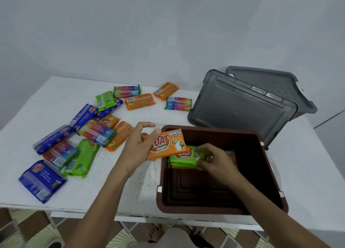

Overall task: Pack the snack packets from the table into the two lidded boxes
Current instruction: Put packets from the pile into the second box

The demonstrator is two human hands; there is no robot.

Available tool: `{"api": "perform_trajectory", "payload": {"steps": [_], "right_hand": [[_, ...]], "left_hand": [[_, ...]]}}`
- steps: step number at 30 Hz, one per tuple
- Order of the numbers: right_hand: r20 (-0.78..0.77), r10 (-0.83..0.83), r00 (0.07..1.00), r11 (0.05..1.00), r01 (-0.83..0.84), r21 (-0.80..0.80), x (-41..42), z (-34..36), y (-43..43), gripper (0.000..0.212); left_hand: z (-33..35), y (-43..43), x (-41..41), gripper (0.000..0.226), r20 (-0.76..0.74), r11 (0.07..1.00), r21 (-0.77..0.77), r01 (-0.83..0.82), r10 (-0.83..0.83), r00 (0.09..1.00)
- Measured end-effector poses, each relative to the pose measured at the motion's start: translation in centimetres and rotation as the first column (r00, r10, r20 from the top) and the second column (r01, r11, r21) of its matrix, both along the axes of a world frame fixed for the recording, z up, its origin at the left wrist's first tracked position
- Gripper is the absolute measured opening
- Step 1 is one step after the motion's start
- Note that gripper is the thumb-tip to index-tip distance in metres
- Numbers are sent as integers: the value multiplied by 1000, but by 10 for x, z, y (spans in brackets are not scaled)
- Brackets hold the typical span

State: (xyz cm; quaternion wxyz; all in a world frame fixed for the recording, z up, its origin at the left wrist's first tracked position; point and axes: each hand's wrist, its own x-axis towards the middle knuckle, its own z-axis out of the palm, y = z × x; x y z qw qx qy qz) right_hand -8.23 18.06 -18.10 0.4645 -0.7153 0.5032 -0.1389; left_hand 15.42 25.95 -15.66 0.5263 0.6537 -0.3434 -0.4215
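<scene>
At a white table [46, 98] strewn with loose packets [97, 131], a person is filling an open brown box [220, 131]: right hand [214, 160] gripping a green packet [183, 157] inside, left hand [139, 145] pinching an orange packet [168, 145] over the rim, probably to be lowered alongside next.

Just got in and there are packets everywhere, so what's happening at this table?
A person is packing snack packets into a brown box. The left hand holds an orange packet at the box's left rim, while the right hand, inside the box, grips a green packet on top of a small stack. Many loose packets lie on the white table, and a grey lid is propped behind the box.
</scene>
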Motion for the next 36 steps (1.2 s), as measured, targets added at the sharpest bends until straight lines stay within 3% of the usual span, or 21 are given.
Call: {"api": "perform_trajectory", "payload": {"steps": [2, 4, 8, 11, 13, 14, 16, 18, 20, 24, 26, 29, 32, 36], "right_hand": [[-221, 63, 973, 972, -110, -206, 3, -2, 2, 24], [-273, 83, 958, 927, -175, -332, 6, -4, 3, 24], [-275, 99, 956, 932, -186, -310, 5, 0, 3, 30], [-251, 18, 968, 929, -109, -354, 2, 12, 5, 31], [-136, -66, 989, 914, 6, -405, 1, 24, 8, 28], [-12, -78, 997, 932, 69, -356, 1, 30, 10, 28], [283, -49, 958, 992, 79, -98, 1, 46, 13, 35], [466, -20, 885, 994, -33, 104, 1, 57, 15, 46], [535, -9, 845, 986, -82, 146, -2, 62, 13, 47], [573, -94, 814, 985, -6, 170, -22, 64, 5, 24], [530, -132, 838, 984, 45, 174, -41, 62, -1, 23], [363, -170, 916, 982, 124, 145, -68, 54, -11, 22], [164, -156, 974, 985, 141, 100, -79, 40, -18, 21], [-87, -76, 993, 996, 72, -55, -74, 22, -25, 20]], "left_hand": [[0, 0, 0, 34, 10, 1000, -2, -1, 1, 1000], [1, 0, -1, 36, 18, 1000, -6, 1, -1, 1000], [5, 0, -4, 35, 54, 1000, -19, -1, 2, 999], [9, 0, -8, 35, 81, 1000, -29, -3, 6, 997], [12, 1, -11, 36, 89, 999, -39, -2, 6, 996], [14, 0, -13, 36, 84, 999, -48, 1, 3, 996], [19, -2, -18, 35, 66, 998, -65, 17, -12, 998], [25, -7, -25, 31, 65, 996, -73, 48, -43, 997], [29, -12, -34, 29, 66, 992, -79, 95, -90, 994], [33, -19, -46, 31, 135, 978, -88, 187, -174, 975], [28, -18, -45, 28, 368, 982, -106, 155, -106, 924], [14, -11, -42, 24, 664, 983, -166, 83, 49, 746], [-2, -7, -45, 21, 779, 991, -118, 60, 55, 624], [-13, -7, -50, 22, 819, 994, -102, 24, 70, 570]]}}
